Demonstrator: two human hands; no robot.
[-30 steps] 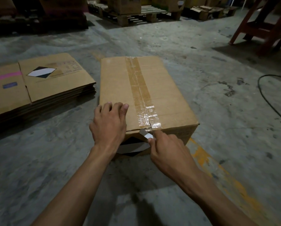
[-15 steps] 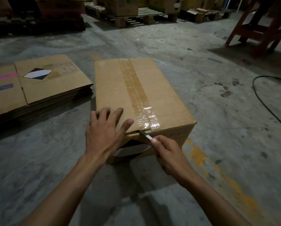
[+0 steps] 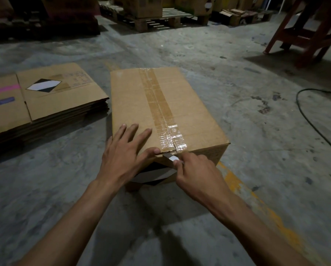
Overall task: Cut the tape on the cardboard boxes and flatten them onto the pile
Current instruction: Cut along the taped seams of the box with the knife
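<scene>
While my left hand (image 3: 125,152) lies flat on the top of the cardboard box (image 3: 189,112), fingers straight and spread with the thumb along the near edge, my right hand (image 3: 196,173) pinches a small blade (image 3: 170,157) between thumb and fingers. The blade tip sits at the near top edge of the box, right where the tape strip (image 3: 157,104) folds over the edge.

The box stands on the concrete floor (image 3: 257,131) directly in front of me, fully assembled. The tape runs down the middle of the top from the far edge to the near one, and at the near end a short split shows in the shiny clear layer, in line with the seam. Beyond that, the brown strip looks unbroken all the way back, so I judge the cut on this box as barely begun.

Just to my left of the box is the pile of flattened boxes (image 3: 45,104), several sheets deep, lying on the floor with a black-and-white diamond label on top. That much of the job looks done.

What is left for this box, as I see it: run the blade along the seam, open the flaps, deal with whatever tape holds the underside, which I cannot see, then collapse it and lay it on the pile. More boxes sit on a pallet (image 3: 160,20) in the dim background; I cannot tell whether they are part of the work.
</scene>
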